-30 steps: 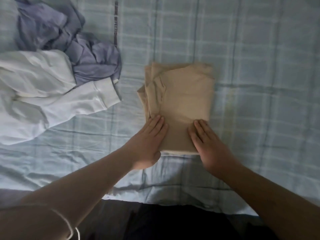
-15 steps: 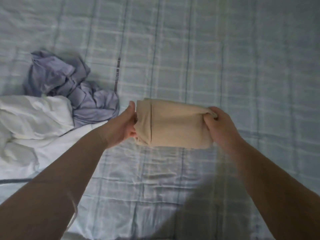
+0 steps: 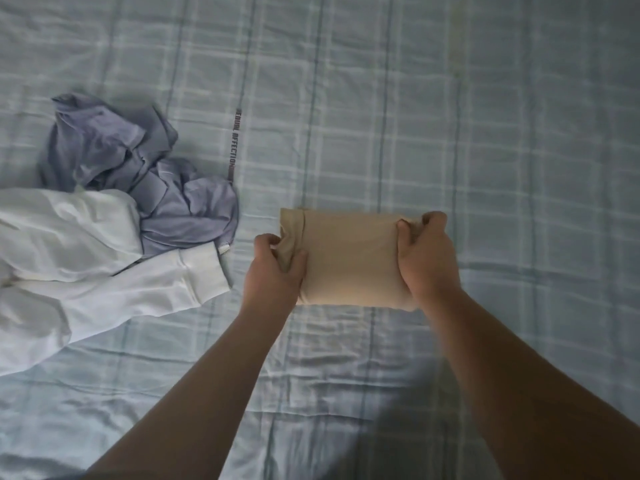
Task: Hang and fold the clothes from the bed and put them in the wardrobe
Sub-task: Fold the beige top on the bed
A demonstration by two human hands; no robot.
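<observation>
Left hand (image 3: 273, 268): fingers are pinching the folded beige garment (image 3: 349, 258) at one end.
Right hand (image 3: 427, 258): gripping the other end.
Risk: folds are liable to slip open (uneven grip).

Pale blue checked bed (image 3: 450, 98), sheet wrinkled; crumpled lavender garment (image 3: 138, 174) lies at left. Touching it on the near side, white garment (image 3: 86, 265), sleeve stretched out.

The white long-sleeved fabric garment (image 3: 86, 271) is cut off by the left edge and covers part of the crumpled lavender fabric garment (image 3: 180, 209). The left hand (image 3: 273, 268) and right hand (image 3: 427, 261) conceal both ends of the folded beige fabric bundle (image 3: 349, 258). Garment type: indeterminable. Both forearms are cut off by the lower edge.
</observation>
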